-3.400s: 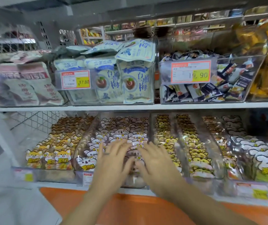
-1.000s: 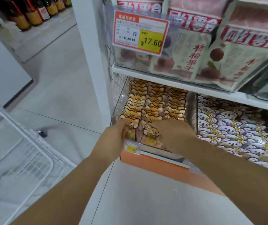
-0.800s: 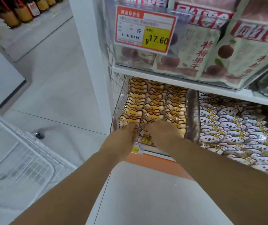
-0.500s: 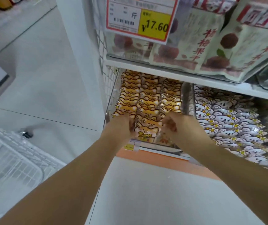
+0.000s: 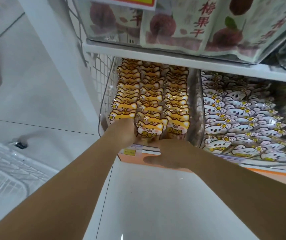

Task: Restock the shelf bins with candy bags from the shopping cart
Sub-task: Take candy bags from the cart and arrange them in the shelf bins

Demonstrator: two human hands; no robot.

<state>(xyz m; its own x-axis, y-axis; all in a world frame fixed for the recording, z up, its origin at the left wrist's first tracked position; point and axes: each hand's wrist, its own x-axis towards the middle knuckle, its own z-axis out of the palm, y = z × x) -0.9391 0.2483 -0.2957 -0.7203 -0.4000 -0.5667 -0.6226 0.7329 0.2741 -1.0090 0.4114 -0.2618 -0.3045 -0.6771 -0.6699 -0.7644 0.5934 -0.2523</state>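
Your yellow bin [image 5: 192, 104] at centre frame looks nearly full, with your left hand [image 5: 122, 131] and right hand [image 5: 171, 153] at its front bag [image 5: 150, 129], though I cannot tell whether either is pinching it, and what remains in the shopping cart [image 5: 2, 172] is unseen

The fingers of the left hand [image 5: 122, 131] are hidden behind the front yellow candy bag [image 5: 150, 129]; those of the right hand [image 5: 173, 153] lie under its own back. At eight o'clock the cart [image 5: 2, 170] is blurred and cropped; the shelf label [image 5: 129, 152] is unreadable
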